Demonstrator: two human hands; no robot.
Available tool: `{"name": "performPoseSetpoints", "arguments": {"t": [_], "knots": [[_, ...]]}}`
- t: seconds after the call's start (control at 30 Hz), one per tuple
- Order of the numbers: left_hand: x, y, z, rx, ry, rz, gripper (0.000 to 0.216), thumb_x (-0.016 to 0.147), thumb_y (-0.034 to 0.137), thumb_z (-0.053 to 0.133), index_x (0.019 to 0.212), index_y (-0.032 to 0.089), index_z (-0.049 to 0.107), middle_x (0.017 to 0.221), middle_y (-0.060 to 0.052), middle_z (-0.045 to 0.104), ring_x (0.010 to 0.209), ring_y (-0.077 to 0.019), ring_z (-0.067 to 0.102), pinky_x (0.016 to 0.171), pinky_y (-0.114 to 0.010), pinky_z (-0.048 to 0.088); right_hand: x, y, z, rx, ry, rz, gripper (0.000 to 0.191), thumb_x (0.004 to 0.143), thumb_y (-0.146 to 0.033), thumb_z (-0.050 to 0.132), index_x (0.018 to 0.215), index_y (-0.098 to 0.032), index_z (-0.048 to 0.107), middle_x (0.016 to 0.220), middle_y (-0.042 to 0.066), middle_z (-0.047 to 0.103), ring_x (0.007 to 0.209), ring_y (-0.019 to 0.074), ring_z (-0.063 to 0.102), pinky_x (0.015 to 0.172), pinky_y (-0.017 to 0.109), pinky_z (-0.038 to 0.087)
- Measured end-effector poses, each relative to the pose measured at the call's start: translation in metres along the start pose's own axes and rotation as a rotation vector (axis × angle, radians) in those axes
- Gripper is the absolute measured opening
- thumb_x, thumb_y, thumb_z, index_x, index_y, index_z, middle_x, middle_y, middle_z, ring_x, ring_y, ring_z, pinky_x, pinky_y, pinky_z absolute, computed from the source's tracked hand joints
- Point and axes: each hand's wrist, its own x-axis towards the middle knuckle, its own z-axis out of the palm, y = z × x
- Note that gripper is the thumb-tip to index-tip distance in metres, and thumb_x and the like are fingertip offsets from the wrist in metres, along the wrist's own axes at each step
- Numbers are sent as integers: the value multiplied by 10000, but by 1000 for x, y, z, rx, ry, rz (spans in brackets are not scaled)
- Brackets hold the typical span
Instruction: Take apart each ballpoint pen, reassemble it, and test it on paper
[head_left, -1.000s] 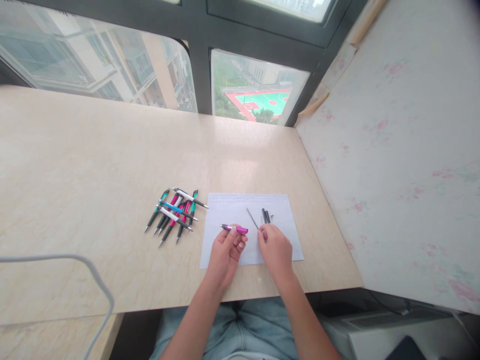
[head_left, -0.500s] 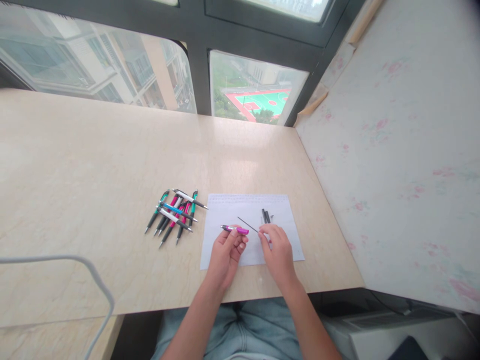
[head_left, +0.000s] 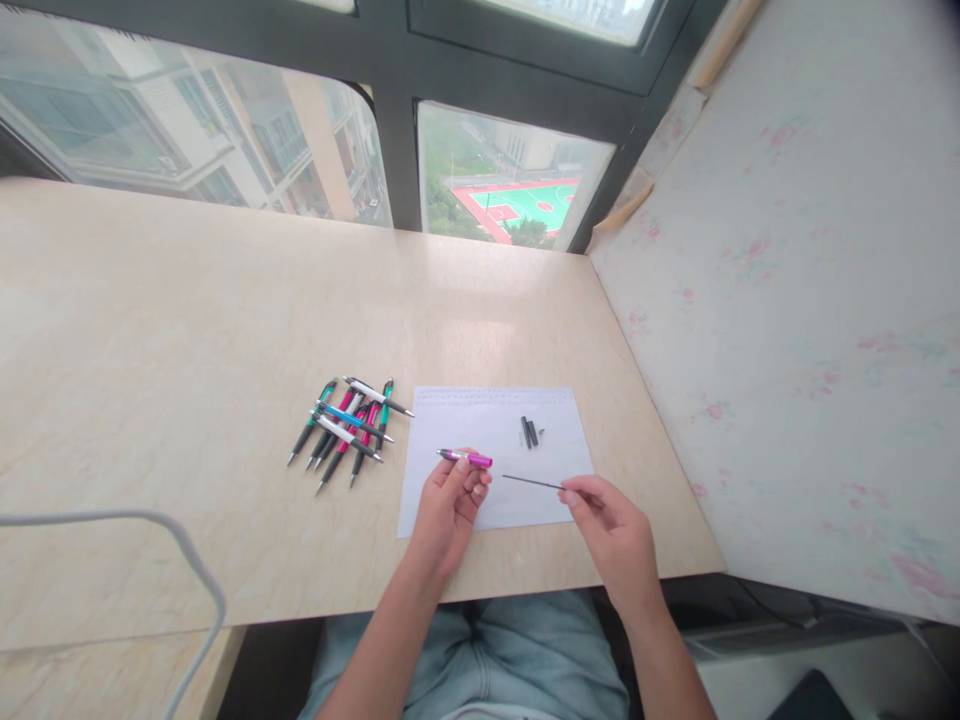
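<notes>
My left hand (head_left: 452, 505) pinches a purple pen barrel (head_left: 480, 461) over the sheet of paper (head_left: 450, 510), its open end pointing right. Between the thumb and fingers of my right hand (head_left: 611, 520) is a thin dark pen refill (head_left: 531, 482). The refill lies almost level, its free tip a little to the right of the barrel and apart from it. Farther up the paper rest two short black pen parts (head_left: 529, 433) and a tiny pointed tip piece (head_left: 541, 431). A faint small piece beside them is too small to make out.
A crossed pile of several click pens (head_left: 349, 425) lies left of the paper. A grey cable (head_left: 176, 530) curves over the table (head_left: 225, 330) at the lower left. The papered wall (head_left: 787, 330) borders the right side, the window frame (head_left: 397, 150) the back.
My right hand has moved right and toward me with the refill, which has swung from slanted to nearly level. My left hand with the barrel has stayed almost in place.
</notes>
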Motion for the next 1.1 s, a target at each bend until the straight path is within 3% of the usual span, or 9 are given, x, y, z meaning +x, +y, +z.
{"name": "performPoseSetpoints", "arguments": {"t": [0.3, 0.53, 0.83, 1.1], "knots": [[0, 0, -2, 0, -19, 20, 205, 766, 246, 771, 908, 127, 682, 817, -40, 676, 688, -78, 608, 602, -147, 487, -1, -5, 3, -96, 59, -99, 153, 873, -317, 619, 874, -192, 706, 855, 75, 722, 810, 209, 686, 726, 318, 577], [-4, -3, 2, 152, -73, 49, 189, 794, 263, 745, 905, 123, 682, 843, -60, 684, 706, -100, 619, 624, -179, 481, 0, -6, 3, -242, -20, -219, 126, 884, -280, 610, 891, -205, 711, 872, 57, 730, 794, 193, 682, 756, 317, 557], [-6, -2, 2, 154, -93, 25, 205, 790, 282, 749, 904, 123, 689, 787, -51, 676, 698, -103, 609, 627, -188, 471, -2, -8, 16, -155, -33, -76, 143, 843, -329, 672, 861, -205, 742, 848, 50, 751, 765, 191, 703, 749, 309, 580], [-6, -2, 1, 113, -98, -19, 199, 782, 276, 758, 893, 125, 690, 780, -42, 669, 693, -93, 601, 638, -181, 474, -2, -5, 28, 110, -35, 67, 172, 782, -355, 737, 835, -192, 745, 787, 51, 755, 716, 188, 706, 677, 286, 592]]}}
